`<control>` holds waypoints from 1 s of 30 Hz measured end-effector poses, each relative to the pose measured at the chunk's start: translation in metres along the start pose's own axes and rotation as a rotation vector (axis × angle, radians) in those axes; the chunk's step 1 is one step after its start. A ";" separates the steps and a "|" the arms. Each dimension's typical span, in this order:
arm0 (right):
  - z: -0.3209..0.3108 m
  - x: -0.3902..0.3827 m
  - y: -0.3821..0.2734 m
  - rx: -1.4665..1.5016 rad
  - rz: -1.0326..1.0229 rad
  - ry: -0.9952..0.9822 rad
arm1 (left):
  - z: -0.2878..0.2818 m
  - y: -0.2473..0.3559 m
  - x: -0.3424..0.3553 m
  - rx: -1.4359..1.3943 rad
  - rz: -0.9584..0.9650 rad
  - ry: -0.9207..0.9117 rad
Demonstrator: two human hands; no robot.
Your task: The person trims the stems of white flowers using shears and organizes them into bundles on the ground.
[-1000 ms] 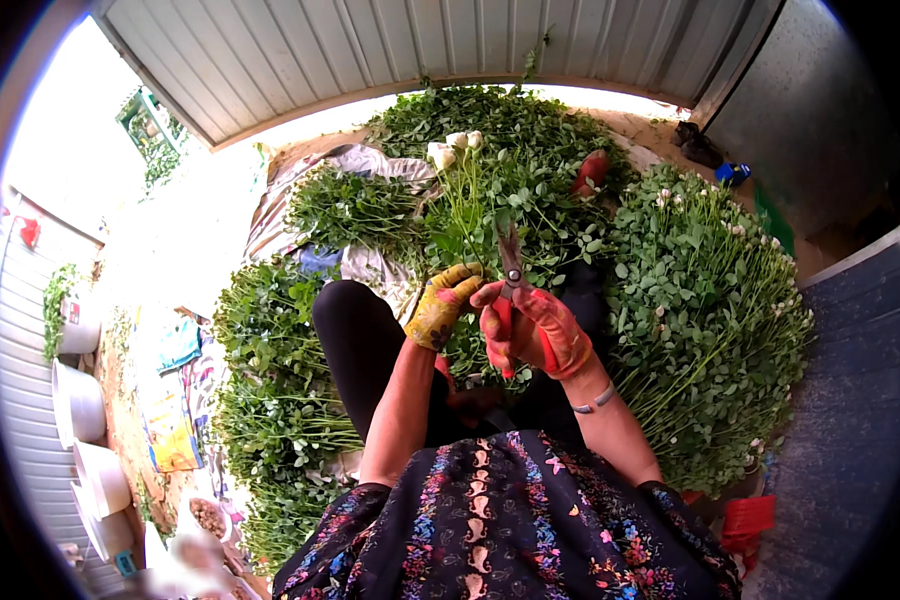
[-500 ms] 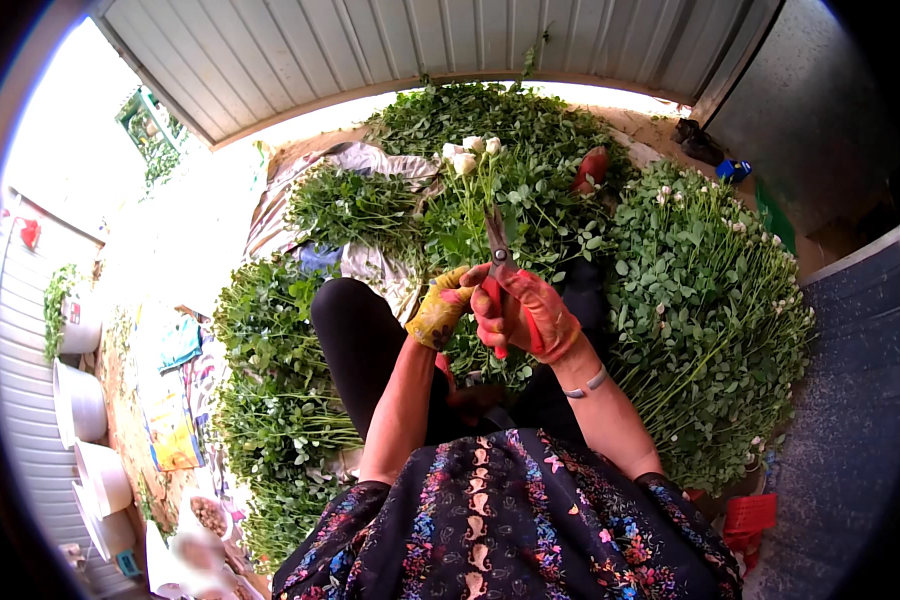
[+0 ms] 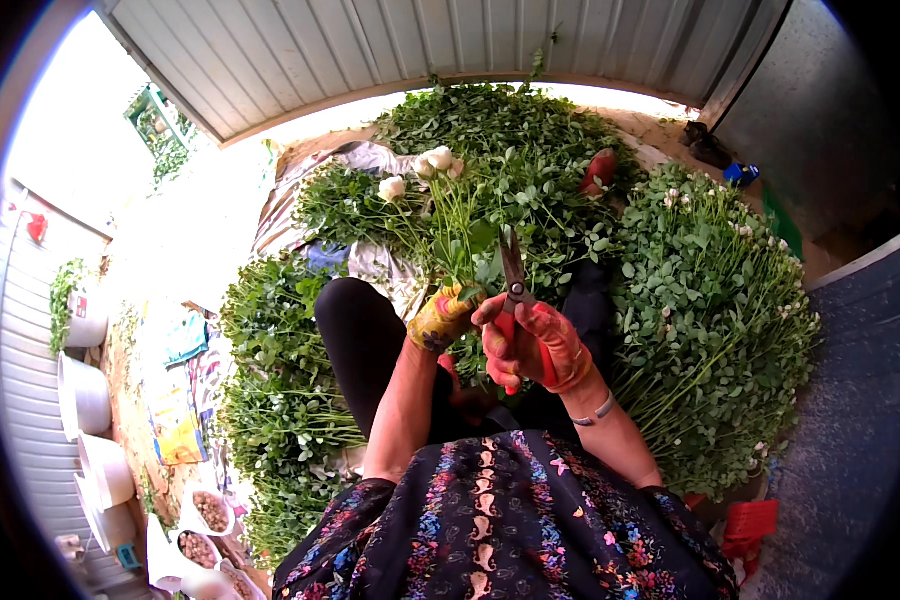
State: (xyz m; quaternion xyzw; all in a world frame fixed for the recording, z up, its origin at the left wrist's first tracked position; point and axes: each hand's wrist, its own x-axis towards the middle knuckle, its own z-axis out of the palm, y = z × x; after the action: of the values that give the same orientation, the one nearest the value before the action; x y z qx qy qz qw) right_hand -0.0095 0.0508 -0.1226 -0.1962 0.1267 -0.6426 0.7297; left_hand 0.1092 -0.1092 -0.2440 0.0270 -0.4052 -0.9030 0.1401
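Observation:
My left hand [image 3: 442, 318], in a yellow patterned glove, is closed round the lower stems of a small bunch of white roses [image 3: 436, 160]. Their blooms point away from me, one leaning off to the left. In a red-orange glove, my right hand [image 3: 538, 345] grips red-handled pruning shears [image 3: 513, 268], whose blades point up and away, just right of the stems. The fingers of both hands nearly meet. Behind the bunch spreads a heap of cut leafy stems [image 3: 500, 125], partly hidden by the roses.
Leafy stem piles lie on the left [image 3: 280, 370] and right [image 3: 710, 310], the right one dotted with pale blooms. White tubs [image 3: 105, 470] line the left wall. A red basket [image 3: 748, 528] sits at lower right; a corrugated metal panel [image 3: 450, 40] closes the far side.
The rose blooms have swung left and spread apart, one dropping away from the others. My right hand and the shears have shifted slightly right and nearer to me.

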 end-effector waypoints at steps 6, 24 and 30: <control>0.005 0.001 -0.001 0.057 0.047 -0.002 | 0.015 0.003 -0.003 0.161 -0.061 0.163; 0.005 0.003 0.016 0.409 0.106 -0.037 | 0.019 0.011 0.000 -0.050 -0.086 -0.103; 0.018 -0.001 0.009 0.062 0.070 0.084 | 0.020 -0.006 0.002 -0.109 -0.028 0.124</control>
State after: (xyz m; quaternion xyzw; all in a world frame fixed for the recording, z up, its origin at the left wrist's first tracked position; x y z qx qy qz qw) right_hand 0.0065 0.0553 -0.1107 -0.1418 0.1439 -0.6280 0.7516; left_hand 0.1028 -0.0913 -0.2348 0.0810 -0.3456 -0.9222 0.1537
